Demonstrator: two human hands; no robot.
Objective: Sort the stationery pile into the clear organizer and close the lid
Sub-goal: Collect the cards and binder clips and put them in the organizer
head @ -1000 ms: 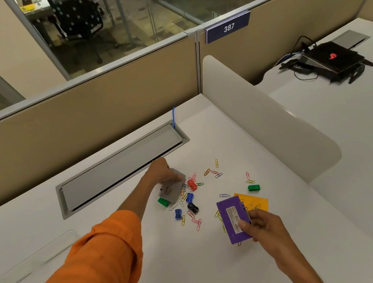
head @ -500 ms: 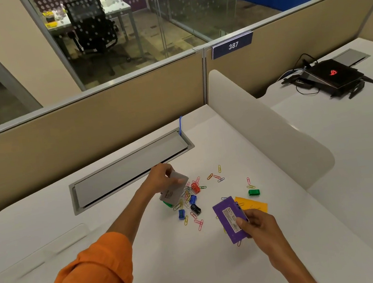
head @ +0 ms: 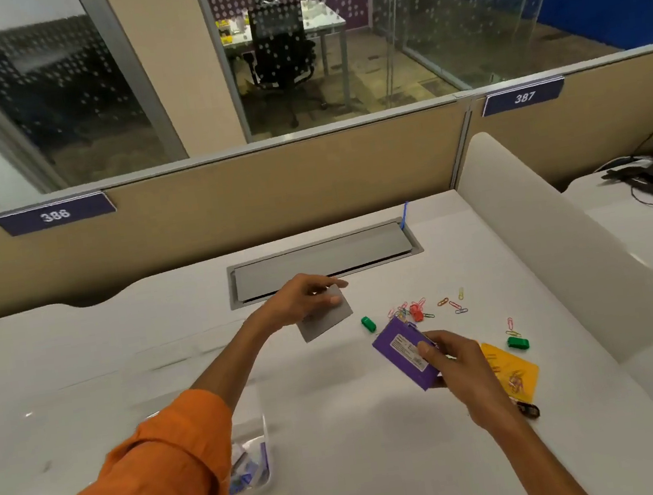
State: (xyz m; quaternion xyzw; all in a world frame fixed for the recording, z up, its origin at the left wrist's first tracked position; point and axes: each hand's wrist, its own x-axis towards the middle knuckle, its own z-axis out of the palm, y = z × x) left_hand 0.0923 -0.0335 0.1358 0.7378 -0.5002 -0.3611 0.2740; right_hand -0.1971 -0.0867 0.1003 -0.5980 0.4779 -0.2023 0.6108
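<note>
The left hand [head: 302, 298] pinches a grey card [head: 328, 317] by its far edge, thumb on top, clear of the surface [head: 364, 450]. The right hand [head: 458, 358] grips a purple box [head: 403, 355] by its near end, tilted and also in the air. The clear organizer [head: 263, 434] sits near left, half hidden under the orange sleeve [head: 139, 479] — how its lid stands I cannot tell, though blue and white bits show inside.

Best to bring one item across at a time, lower it flat into a compartment that fits, and let go only once it is inside. The left forearm crosses above the organizer, so the purple box probably has to wait or go round it.

Paper clips [head: 416, 310], a green clip [head: 368, 323], a second green clip [head: 518, 343], an orange card [head: 513, 368] and a black clip [head: 530, 410] lie loose to the right — all yet to sort.
</note>
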